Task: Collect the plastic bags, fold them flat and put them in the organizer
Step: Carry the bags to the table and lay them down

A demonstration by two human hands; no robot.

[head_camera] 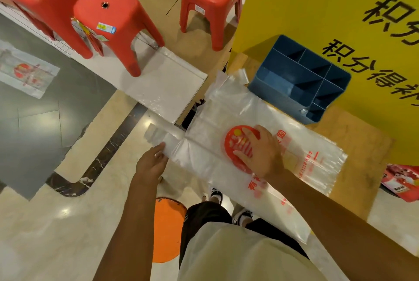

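Far left, a second bag (27,72) lies flat on the grey floor (45,122), well apart from us and not yet collected; reaching it means stepping round the red stools (113,22), which crowd that side. Our left hand (152,161) pinches the handle strip of the main bag (210,156), and that strip hangs past the table (353,144) edge over open floor. Risk as we judge it: a pull from the left while the bag is only half supported could drag the whole sheet off the edge, or stretch the thin handle. An orange disc (167,231) sits on the floor below, by our feet; the near bag corner also overhangs toward our lap. Our right hand (260,154) lies flat, fingers spread and straight, pressing on the red print in the middle of the bag, holding nothing in a grip. If it lifts before the fold is creased, the slick plastic will likely spring back or slide. Further right, the blue organizer (301,79) stands on the table, touching the bag's far edge, backed against a yellow board (317,9); little room there, so a wide sweep could knock it. Its compartments look narrow, so a loose fold may not fit. Far right, a red packet (403,181) sits beyond the table edge, apart from the bag.
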